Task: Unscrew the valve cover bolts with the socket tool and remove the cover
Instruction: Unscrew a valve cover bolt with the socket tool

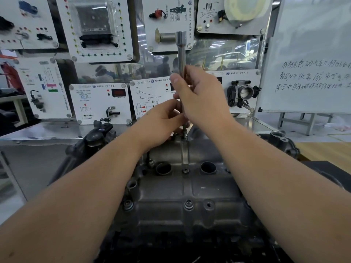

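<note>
An automotive training workshop: white teaching panels (pixel 98 103) with mounted car parts and wiring diagrams fill the back wall, a whiteboard (pixel 311 59) with handwriting stands upper right, and an engine (pixel 182 196) sits bottom centre.

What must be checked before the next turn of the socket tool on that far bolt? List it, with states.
1. Socket tool upright over the far bolt: ok.
2. Right hand gripping the shaft: ok.
3. Left hand steadying the lower end: ok, fingers by the shaft near the bolt.
4. Socket fully seated on the bolt head: cannot tell, fingers hide the joint.
5. Near bolts on the valve cover: not ok, they sit in their holes.
6. Valve cover free to lift: not ok.
</note>
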### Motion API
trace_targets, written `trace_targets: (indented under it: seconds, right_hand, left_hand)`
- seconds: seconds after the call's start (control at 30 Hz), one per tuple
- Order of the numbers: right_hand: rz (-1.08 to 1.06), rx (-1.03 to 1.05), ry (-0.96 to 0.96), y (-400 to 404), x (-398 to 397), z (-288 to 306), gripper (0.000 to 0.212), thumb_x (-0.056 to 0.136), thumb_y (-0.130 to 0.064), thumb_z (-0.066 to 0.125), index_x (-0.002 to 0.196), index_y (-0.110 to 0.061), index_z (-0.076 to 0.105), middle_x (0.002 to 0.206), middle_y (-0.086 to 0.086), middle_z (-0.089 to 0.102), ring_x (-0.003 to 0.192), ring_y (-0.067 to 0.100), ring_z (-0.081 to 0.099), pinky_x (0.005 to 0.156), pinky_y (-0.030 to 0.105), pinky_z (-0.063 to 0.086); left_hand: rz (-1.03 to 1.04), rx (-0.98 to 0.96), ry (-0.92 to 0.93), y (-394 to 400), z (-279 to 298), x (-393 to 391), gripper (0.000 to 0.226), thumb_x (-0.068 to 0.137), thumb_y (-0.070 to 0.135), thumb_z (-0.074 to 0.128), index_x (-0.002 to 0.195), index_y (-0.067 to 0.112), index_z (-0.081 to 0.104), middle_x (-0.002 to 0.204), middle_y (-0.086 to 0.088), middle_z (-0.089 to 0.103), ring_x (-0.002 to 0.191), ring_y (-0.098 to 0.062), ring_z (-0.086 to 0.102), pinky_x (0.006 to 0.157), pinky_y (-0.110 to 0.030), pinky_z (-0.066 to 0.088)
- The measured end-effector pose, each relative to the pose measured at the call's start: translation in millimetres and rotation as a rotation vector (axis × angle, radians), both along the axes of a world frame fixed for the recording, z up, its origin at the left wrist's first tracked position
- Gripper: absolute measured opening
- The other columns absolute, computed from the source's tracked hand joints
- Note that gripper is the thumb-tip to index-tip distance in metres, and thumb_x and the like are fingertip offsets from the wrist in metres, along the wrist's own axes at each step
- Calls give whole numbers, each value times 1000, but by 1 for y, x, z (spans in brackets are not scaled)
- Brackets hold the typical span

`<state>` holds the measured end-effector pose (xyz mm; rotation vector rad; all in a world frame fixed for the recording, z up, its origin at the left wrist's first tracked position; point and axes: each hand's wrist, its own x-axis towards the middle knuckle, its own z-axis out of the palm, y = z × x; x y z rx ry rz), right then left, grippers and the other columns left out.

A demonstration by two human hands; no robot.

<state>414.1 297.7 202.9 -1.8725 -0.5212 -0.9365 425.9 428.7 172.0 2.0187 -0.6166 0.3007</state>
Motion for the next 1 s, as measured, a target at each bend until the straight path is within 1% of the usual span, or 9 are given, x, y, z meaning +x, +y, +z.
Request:
trace_targets:
  seconds: [0.13,0.3,0.43,0.6,0.67,0.73,0.83,0.93,1.0]
  right_hand:
    - [30,73,2,-1,0,-1,21,99,-30,59,119,-23,60,96,-5,74,87,13,72,81,46,60]
    - [45,58,29,1,2,-1,10,105,-27,51,114,-28,51,95,-7,73,80,0,70,74,46,62]
    - [30,53,33,0,0,0,15,104,-31,52,116,-24,57,96,-8,72,87,8,71,73,47,62]
    - [-5,36,-5,-1,-2,1,18,99,-34,60,109,-20,68,91,-3,72,84,19,71,73,47,60]
    - [-23,5,16,-1,0,2,18,101,-32,56,103,-19,68,89,1,73,87,22,71,71,49,59]
    - [-34,-22,29,-1,1,1,20,103,-31,52,100,-17,66,88,0,73,87,19,71,68,50,60]
    - [-17,0,31,0,1,0,19,105,-29,48,113,-19,62,95,-4,73,89,15,70,69,50,61]
    - [17,24,24,0,-2,0,30,104,-32,51,131,-22,57,107,-3,73,97,15,70,79,48,61]
    - [9,11,0,-1,-3,0,27,100,-36,57,123,-23,61,98,-6,73,91,14,70,80,44,59]
  left_hand:
    - [8,14,-2,0,0,0,24,104,28,57,121,12,63,97,-4,76,71,-4,66,64,-26,48]
    - [-50,-6,-13,-1,-1,-2,17,109,22,49,105,23,65,79,19,74,67,8,65,57,-7,45]
    - [-31,2,-14,0,0,-2,19,107,22,53,114,9,65,89,4,75,69,3,66,59,-12,48]
    - [10,27,1,2,0,2,22,104,31,58,119,16,63,96,3,75,74,-4,69,68,-32,50]
    - [9,12,3,2,-1,3,22,103,32,58,118,17,64,94,6,76,73,-4,69,66,-29,50]
    - [-19,-6,10,1,-2,3,17,106,28,54,115,19,65,89,11,76,72,-2,67,61,-19,49]
    - [-48,-12,3,0,-3,1,16,108,20,50,110,23,66,88,9,76,72,0,67,57,-9,46]
    - [-23,16,-11,1,-1,1,16,107,23,53,113,16,66,97,-3,76,75,-4,67,60,-14,48]
    - [4,31,-12,1,-1,1,19,105,27,57,117,14,64,97,0,75,75,-8,66,63,-25,49]
